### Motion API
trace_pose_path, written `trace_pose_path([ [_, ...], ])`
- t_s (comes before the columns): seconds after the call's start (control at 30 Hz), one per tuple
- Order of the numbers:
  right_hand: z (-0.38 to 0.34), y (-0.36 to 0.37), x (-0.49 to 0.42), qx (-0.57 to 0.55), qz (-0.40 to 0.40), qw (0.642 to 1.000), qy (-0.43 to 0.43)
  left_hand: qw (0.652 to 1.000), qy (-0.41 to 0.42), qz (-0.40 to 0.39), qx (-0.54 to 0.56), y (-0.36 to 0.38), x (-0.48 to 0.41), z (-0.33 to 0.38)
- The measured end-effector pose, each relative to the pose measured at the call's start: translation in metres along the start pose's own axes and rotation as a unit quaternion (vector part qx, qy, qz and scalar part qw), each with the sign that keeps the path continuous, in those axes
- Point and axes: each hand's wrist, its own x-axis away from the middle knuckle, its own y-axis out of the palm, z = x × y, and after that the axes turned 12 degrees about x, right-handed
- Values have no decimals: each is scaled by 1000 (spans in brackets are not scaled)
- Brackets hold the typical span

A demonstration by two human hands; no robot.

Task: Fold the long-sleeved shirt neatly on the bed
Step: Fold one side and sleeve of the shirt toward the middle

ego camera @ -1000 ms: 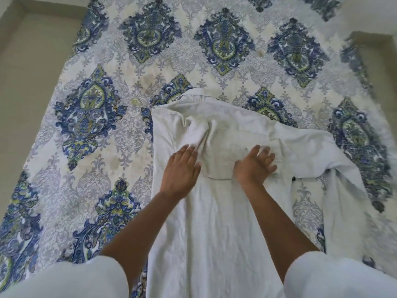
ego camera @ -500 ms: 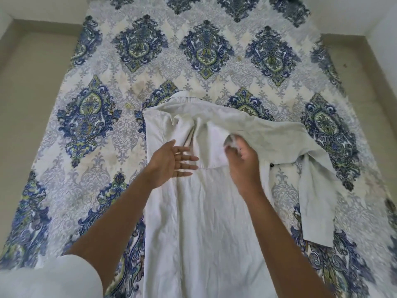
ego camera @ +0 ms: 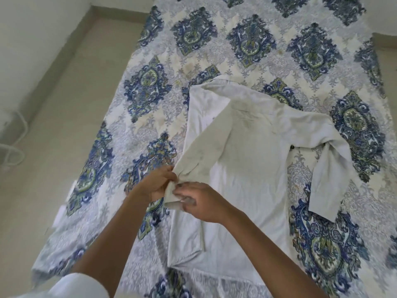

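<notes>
A white long-sleeved shirt [ego camera: 247, 175] lies spread on the bed [ego camera: 247, 41], collar at the far end. Its left sleeve [ego camera: 206, 151] is drawn diagonally across the body toward me, raised off the cloth. My left hand [ego camera: 159, 183] grips the cuff end from the left side. My right hand [ego camera: 199, 203] pinches the same cuff from the right, the two hands nearly touching. The right sleeve [ego camera: 330, 179] lies bent on the bedspread to the right, hanging down toward me.
The bed carries a patterned blue, green and white spread. Beige floor [ego camera: 53, 130] runs along the left side, with a white wire frame object [ego camera: 12, 147] at the far left. More floor shows at the upper right.
The left sleeve was pulled out of the folded shirt and drawn toward me. Both hands moved from the chest area down to the cuff and took hold of it.
</notes>
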Motion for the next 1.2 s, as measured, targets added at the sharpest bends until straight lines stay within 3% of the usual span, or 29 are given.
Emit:
trace_pose_path([
  [0.1,4,4,6,-148,-26,983,108,998,12,51,17,-12,13,-20],
  [0.17,18,7,6,-213,74,955,195,998,29,63,5,-22,20,-31],
  [0.23,40,12,0,-218,182,918,276,997,53,52,-10,-26,26,-37],
  [0.37,74,0,-41,-121,222,890,379,993,101,6,-59,-18,33,-45],
  [0.53,94,-44,-124,-26,238,905,350,992,123,-20,-16,-5,22,-58],
  [0.63,101,-56,-163,88,182,911,359,992,116,-41,35,-5,18,-67],
  [0.77,102,-42,-189,264,63,878,393,986,120,-69,93,-12,23,-85],
  [0.83,104,-24,-192,297,56,865,401,985,109,-57,124,-21,24,-94],
  [1.03,100,-5,-195,268,141,895,329,975,36,18,220,-57,21,-132],
  [1.13,94,5,-197,124,138,939,289,974,14,83,211,-73,15,-153],
  [1.2,91,12,-187,49,182,932,308,977,5,136,164,-79,12,-162],
])
